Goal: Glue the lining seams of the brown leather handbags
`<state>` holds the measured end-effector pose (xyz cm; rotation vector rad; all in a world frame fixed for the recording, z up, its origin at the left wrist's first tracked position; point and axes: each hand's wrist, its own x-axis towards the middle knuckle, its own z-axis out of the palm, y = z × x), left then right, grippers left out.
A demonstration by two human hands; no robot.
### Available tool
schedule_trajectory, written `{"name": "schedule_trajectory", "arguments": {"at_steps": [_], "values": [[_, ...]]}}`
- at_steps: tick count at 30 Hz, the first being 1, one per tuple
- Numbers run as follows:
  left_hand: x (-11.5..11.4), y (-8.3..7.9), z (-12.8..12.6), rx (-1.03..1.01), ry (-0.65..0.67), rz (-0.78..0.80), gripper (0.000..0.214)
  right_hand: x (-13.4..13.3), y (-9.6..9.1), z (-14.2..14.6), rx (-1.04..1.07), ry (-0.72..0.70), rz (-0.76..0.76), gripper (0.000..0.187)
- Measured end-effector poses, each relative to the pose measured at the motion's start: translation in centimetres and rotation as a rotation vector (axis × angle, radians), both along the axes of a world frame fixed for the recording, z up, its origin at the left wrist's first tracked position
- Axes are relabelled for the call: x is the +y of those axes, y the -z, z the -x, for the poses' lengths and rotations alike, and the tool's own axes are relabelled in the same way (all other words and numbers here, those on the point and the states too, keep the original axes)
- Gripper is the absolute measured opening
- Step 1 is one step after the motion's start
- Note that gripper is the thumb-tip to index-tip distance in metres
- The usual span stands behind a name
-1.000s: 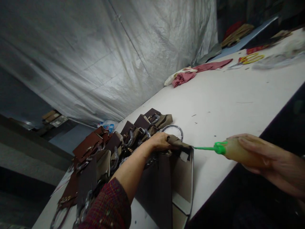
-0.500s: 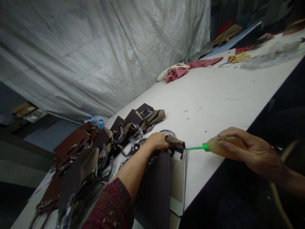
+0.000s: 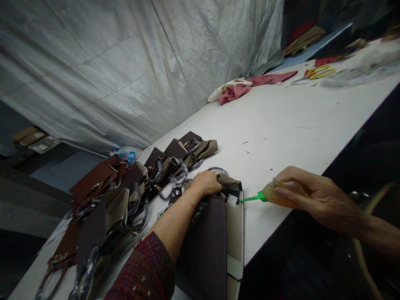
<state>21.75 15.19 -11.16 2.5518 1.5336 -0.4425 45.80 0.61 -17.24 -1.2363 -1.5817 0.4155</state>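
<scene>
The white counter (image 3: pixel 281 121) was cropped by the frame, as was the dark bag (image 3: pixel 203 250) at its edge, whose olive cloth (image 3: pixel 231 182) was gripped by the left hand (image 3: pixel 206 183), fingertips hidden, while by the curled right hand (image 3: pixel 315 196) was held a partly covered bottle (image 3: pixel 279 195), its green nozzle's (image 3: pixel 254 198) contact with the bag being unclear.

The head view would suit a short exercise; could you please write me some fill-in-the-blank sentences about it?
1. The right hand holds a bottle with a ____ nozzle.
2. In the picture, the left hand, holding olive cloth, is to the ____ of the bottle.
3. The scissors lie on a table whose top is ____.
Missing words: green; left; white.
</scene>
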Motion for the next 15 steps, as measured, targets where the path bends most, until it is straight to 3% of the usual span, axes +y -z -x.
{"name": "schedule_trajectory", "arguments": {"at_steps": [4, 8, 12, 15], "values": [[-0.22, 0.05, 0.08, 0.001, -0.005, -0.006, 0.066, -0.26, -0.26, 0.11, -0.005, 0.035, -0.108, 0.017], [-0.59, -0.17, -0.1, 0.018, 0.004, -0.011, 0.067, -0.01, -0.37, -0.04, -0.052, -0.038, -0.048, 0.016], [-0.77, -0.22, -0.08, 0.01, -0.009, -0.021, 0.064, 0.19, -0.27, -0.03, -0.038, 0.032, -0.121, 0.016], [-0.7, -0.01, 0.05, 0.004, -0.014, -0.025, 0.061, 0.09, -0.2, 0.02, -0.07, -0.007, -0.078, 0.016]]}}
